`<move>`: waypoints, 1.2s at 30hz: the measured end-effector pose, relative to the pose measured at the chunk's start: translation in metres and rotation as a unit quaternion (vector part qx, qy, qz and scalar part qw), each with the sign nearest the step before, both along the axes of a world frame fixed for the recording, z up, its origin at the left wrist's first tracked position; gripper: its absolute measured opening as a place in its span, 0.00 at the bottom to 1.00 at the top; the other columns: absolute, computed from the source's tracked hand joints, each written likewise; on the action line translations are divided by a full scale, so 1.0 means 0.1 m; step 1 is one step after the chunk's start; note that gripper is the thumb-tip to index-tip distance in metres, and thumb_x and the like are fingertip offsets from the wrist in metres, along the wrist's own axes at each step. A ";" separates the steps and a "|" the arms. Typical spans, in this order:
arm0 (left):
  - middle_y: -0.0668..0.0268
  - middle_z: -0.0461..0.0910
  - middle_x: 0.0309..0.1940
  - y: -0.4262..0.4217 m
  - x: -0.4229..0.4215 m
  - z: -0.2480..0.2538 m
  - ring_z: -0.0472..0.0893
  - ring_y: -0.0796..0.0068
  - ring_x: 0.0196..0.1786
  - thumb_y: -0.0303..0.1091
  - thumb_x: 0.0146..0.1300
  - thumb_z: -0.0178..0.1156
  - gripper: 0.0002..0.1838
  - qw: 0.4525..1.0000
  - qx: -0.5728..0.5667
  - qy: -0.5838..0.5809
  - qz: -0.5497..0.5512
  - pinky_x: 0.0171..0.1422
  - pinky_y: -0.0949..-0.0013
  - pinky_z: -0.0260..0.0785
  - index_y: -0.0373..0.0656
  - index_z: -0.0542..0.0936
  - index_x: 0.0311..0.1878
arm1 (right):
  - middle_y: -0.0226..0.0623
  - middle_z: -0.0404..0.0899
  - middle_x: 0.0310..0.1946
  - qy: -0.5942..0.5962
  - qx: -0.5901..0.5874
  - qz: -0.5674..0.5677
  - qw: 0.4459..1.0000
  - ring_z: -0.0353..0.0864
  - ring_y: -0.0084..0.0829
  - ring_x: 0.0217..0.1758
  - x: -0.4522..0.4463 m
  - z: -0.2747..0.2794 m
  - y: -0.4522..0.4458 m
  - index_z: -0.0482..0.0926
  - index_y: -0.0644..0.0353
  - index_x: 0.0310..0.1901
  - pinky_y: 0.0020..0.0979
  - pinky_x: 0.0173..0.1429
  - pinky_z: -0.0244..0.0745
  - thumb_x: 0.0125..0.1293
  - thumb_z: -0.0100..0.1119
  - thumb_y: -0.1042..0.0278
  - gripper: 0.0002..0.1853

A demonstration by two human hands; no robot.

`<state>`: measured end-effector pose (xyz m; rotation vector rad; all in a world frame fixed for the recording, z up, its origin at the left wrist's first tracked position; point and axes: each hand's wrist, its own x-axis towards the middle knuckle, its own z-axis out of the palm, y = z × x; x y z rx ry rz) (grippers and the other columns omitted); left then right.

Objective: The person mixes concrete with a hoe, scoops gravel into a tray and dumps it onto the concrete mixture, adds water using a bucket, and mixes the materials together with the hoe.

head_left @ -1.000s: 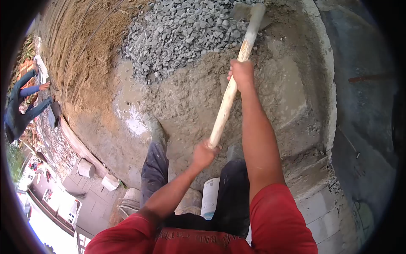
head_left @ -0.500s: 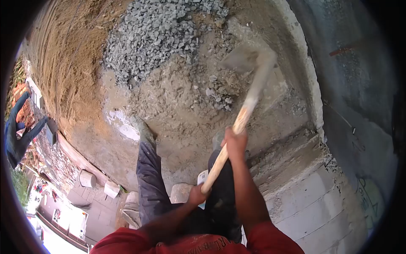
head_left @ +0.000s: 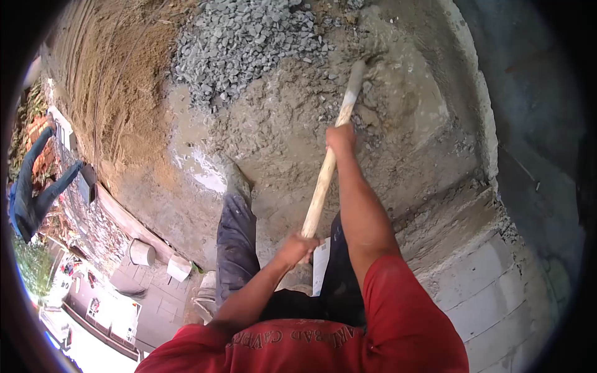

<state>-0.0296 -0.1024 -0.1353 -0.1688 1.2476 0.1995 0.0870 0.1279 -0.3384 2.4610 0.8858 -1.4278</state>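
Observation:
A long wooden handle (head_left: pixel 324 180) runs up and away from my body. My left hand (head_left: pixel 298 248) is wrapped round its near end, close to my lap. Further up, my right hand (head_left: pixel 341 138) grips the handle below its mud-coated upper part. The tool's blade cannot be made out; the far end meets the wet grey mix (head_left: pixel 280 130) beside a heap of grey gravel (head_left: pixel 242 46). Brown sand (head_left: pixel 127 87) lies left of the gravel.
A concrete edge (head_left: pixel 485 118) runs down the right side, with pale blocks (head_left: pixel 479 286) at lower right. Buckets (head_left: pixel 142 252) stand at lower left. Another person's legs (head_left: pixel 46 193) show at the far left. My boot (head_left: pixel 233 177) rests in the mix.
The tool's far end has come down from a raised, blurred position into the mix. My hands are now higher in view than half a second ago, still on the handle.

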 end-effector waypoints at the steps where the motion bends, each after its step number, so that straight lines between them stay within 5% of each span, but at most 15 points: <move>1: 0.70 0.71 0.14 -0.18 -0.16 0.25 0.71 0.79 0.13 0.36 0.58 0.72 0.14 1.000 0.000 0.002 0.013 0.18 0.71 0.62 0.37 0.79 0.27 | 0.62 0.83 0.41 -0.018 0.014 0.012 1.000 0.88 0.52 0.36 -0.19 0.04 -0.30 0.72 0.76 0.52 0.45 0.50 0.84 0.59 0.57 0.67 0.23; 3: 0.70 0.72 0.15 -0.45 -0.52 0.63 0.70 0.79 0.12 0.36 0.59 0.71 0.12 0.999 0.008 0.007 -0.046 0.17 0.71 0.62 0.37 0.81 0.28 | 0.59 0.84 0.38 0.044 0.008 -0.050 0.998 0.88 0.47 0.30 -0.42 0.32 -0.71 0.72 0.74 0.48 0.42 0.38 0.85 0.62 0.61 0.64 0.21; 5: 0.67 0.75 0.18 -0.30 -0.88 1.10 0.74 0.79 0.16 0.34 0.61 0.70 0.09 0.988 -0.017 0.019 -0.151 0.21 0.70 0.66 0.39 0.83 0.33 | 0.49 0.82 0.31 0.113 0.012 -0.208 0.971 0.85 0.39 0.23 -0.60 1.23 -0.70 0.71 0.71 0.42 0.38 0.29 0.82 0.63 0.64 0.66 0.17; 7: 0.59 0.81 0.25 -0.56 -1.28 1.20 0.82 0.65 0.29 0.37 0.59 0.70 0.11 0.940 0.167 0.053 -0.293 0.36 0.63 0.74 0.45 0.85 0.42 | 0.38 0.75 0.25 0.232 0.079 -0.386 0.889 0.78 0.31 0.19 -0.56 1.71 -0.97 0.69 0.67 0.39 0.34 0.26 0.79 0.65 0.63 0.68 0.13; 9: 0.52 0.86 0.36 -0.59 -1.59 1.35 0.86 0.54 0.40 0.41 0.58 0.71 0.16 0.897 0.175 0.125 -0.386 0.47 0.58 0.77 0.45 0.84 0.47 | 0.33 0.70 0.23 0.279 0.106 -0.463 0.835 0.73 0.28 0.18 -0.52 2.13 -1.21 0.70 0.64 0.39 0.33 0.24 0.77 0.67 0.62 0.71 0.10; 11: 0.51 0.86 0.36 -0.49 -1.86 1.63 0.87 0.52 0.43 0.43 0.58 0.70 0.17 0.841 0.158 0.120 -0.503 0.47 0.55 0.77 0.45 0.84 0.47 | 0.31 0.69 0.23 0.260 0.100 -0.523 0.805 0.73 0.28 0.20 -0.62 2.62 -1.34 0.71 0.62 0.39 0.34 0.26 0.76 0.67 0.60 0.73 0.07; 14: 0.49 0.85 0.32 -0.92 -2.10 1.91 0.85 0.45 0.40 0.42 0.58 0.68 0.13 0.841 0.164 0.120 -0.501 0.45 0.49 0.78 0.44 0.83 0.41 | 0.27 0.67 0.23 0.214 0.029 -0.582 0.784 0.67 0.26 0.20 -0.79 2.95 -1.62 0.70 0.54 0.34 0.33 0.27 0.70 0.65 0.61 0.71 0.08; 17: 0.48 0.84 0.31 -1.25 -1.55 1.45 0.84 0.43 0.38 0.44 0.58 0.68 0.14 0.811 0.159 0.215 -0.521 0.44 0.47 0.78 0.45 0.84 0.41 | 0.27 0.66 0.22 0.226 -0.022 -0.587 0.777 0.67 0.25 0.19 -0.43 1.85 -1.92 0.70 0.54 0.33 0.34 0.26 0.69 0.64 0.62 0.71 0.08; 21: 0.44 0.84 0.35 -0.57 -0.17 0.51 0.84 0.43 0.43 0.43 0.57 0.69 0.19 0.901 0.113 0.192 -0.373 0.49 0.49 0.77 0.41 0.84 0.48 | 0.27 0.69 0.20 0.250 -0.008 -0.428 0.869 0.70 0.25 0.18 0.26 0.64 -1.10 0.74 0.58 0.31 0.32 0.24 0.69 0.62 0.64 0.71 0.07; 25: 0.45 0.84 0.34 -0.67 0.34 0.04 0.84 0.42 0.42 0.43 0.57 0.70 0.18 0.904 0.164 0.213 -0.333 0.48 0.48 0.77 0.42 0.85 0.46 | 0.28 0.71 0.21 0.239 0.046 -0.384 0.891 0.72 0.25 0.18 0.56 0.75 -0.78 0.77 0.61 0.37 0.32 0.23 0.70 0.63 0.64 0.71 0.06; 28: 0.45 0.84 0.34 -0.34 0.47 -0.37 0.83 0.41 0.41 0.43 0.58 0.69 0.17 0.885 0.245 0.218 -0.330 0.48 0.47 0.76 0.43 0.85 0.46 | 0.27 0.68 0.20 0.236 0.192 -0.357 0.883 0.70 0.25 0.16 0.79 1.07 -0.16 0.74 0.63 0.42 0.31 0.20 0.69 0.65 0.64 0.70 0.10; 31: 0.44 0.84 0.37 0.49 0.62 -0.94 0.84 0.42 0.42 0.45 0.59 0.70 0.20 0.865 0.304 0.238 -0.321 0.48 0.48 0.76 0.39 0.83 0.46 | 0.31 0.71 0.20 0.227 0.279 -0.318 0.877 0.71 0.26 0.15 1.10 0.86 0.76 0.71 0.62 0.34 0.31 0.20 0.73 0.65 0.61 0.72 0.08; 34: 0.44 0.84 0.35 0.68 0.28 -0.72 0.83 0.40 0.42 0.44 0.60 0.67 0.18 0.880 0.285 0.194 -0.326 0.49 0.45 0.76 0.43 0.82 0.48 | 0.32 0.71 0.19 0.189 0.203 -0.319 0.906 0.73 0.27 0.15 0.98 0.34 0.75 0.72 0.62 0.30 0.31 0.20 0.74 0.65 0.59 0.72 0.08; 36: 0.45 0.84 0.36 0.08 -0.23 -0.28 0.83 0.40 0.42 0.44 0.60 0.67 0.19 0.843 0.258 0.236 -0.409 0.49 0.44 0.76 0.43 0.82 0.49 | 0.32 0.72 0.19 0.204 0.115 -0.373 0.898 0.74 0.29 0.16 0.51 0.34 -0.06 0.72 0.62 0.29 0.33 0.21 0.76 0.66 0.58 0.71 0.08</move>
